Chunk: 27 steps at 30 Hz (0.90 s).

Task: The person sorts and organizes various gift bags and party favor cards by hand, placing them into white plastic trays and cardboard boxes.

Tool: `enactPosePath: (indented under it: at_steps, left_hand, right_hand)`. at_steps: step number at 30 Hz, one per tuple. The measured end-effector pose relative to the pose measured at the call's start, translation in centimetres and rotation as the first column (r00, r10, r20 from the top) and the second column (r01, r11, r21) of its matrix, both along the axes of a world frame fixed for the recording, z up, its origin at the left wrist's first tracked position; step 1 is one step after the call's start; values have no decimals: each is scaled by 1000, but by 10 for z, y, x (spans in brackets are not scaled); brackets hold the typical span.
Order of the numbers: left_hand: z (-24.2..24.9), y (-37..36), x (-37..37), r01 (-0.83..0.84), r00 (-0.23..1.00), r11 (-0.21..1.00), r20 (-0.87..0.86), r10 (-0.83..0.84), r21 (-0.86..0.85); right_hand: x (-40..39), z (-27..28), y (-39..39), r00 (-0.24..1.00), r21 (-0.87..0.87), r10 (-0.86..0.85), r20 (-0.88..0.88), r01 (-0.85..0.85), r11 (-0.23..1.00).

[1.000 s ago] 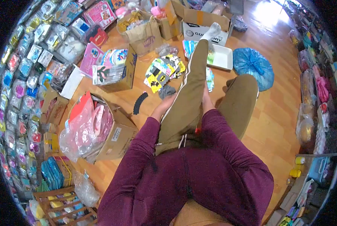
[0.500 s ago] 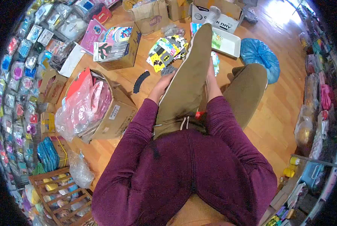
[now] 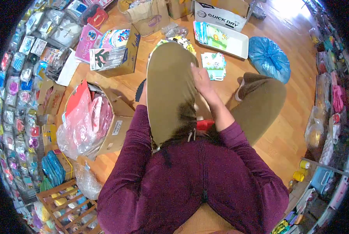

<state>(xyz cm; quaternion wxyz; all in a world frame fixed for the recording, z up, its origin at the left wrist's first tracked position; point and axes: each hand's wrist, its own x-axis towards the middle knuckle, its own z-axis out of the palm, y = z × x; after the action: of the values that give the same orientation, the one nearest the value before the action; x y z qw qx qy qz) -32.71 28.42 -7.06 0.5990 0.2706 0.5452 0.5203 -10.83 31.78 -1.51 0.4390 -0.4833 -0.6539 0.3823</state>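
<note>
My right hand [image 3: 202, 81] lies against the inner side of my raised leg in brown trousers [image 3: 170, 85]. Its visible fingers are stretched along the cloth, with the rest behind the knee. Most of my left hand [image 3: 143, 95] is hidden on the outer side of the same leg, fingers out of sight. Right beside it is a black strip with a scalloped edge [image 3: 138, 92]. Behind the knee, a pile of yellow, black and white cutouts [image 3: 182, 42] shows only partly. A stack of printed cards [image 3: 213, 65] lies on the floor past my right hand.
A white tray [image 3: 237, 43] holding green cards stands ahead, near a blue plastic bag [image 3: 269, 58]. On the left are a box of flat packets [image 3: 132, 50] and a carton of pink plastic [image 3: 120, 130]. A wooden crate [image 3: 51, 204] sits lower left. Packed shelves line both sides.
My raised leg has folded back from its outstretched position, uncovering the tray and card stack but covering much of the cutout pile. My left hand has shifted left, beside the black strip.
</note>
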Motion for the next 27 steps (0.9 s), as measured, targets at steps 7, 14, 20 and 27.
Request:
enactPosePath:
  at_steps: [7,14,20,27]
  left_hand:
    - [-53,56,-25,-179,979,943,44,199,-279]
    - [-112,123,-42,-147,930,975,-359,79,-165]
    - [-153,166,-56,-242,840,965,-520,154,-105]
    - [-242,192,-79,-267,719,934,-694,28,-238]
  right_hand:
    - [47,-12,34,910,76,-307,281,297,952]
    - [91,-96,55,920,-69,-354,166,369,927]
    - [115,-141,74,750,-677,-535,-388,162,718]
    - [56,-183,151,988,-448,-111,105,146,882]
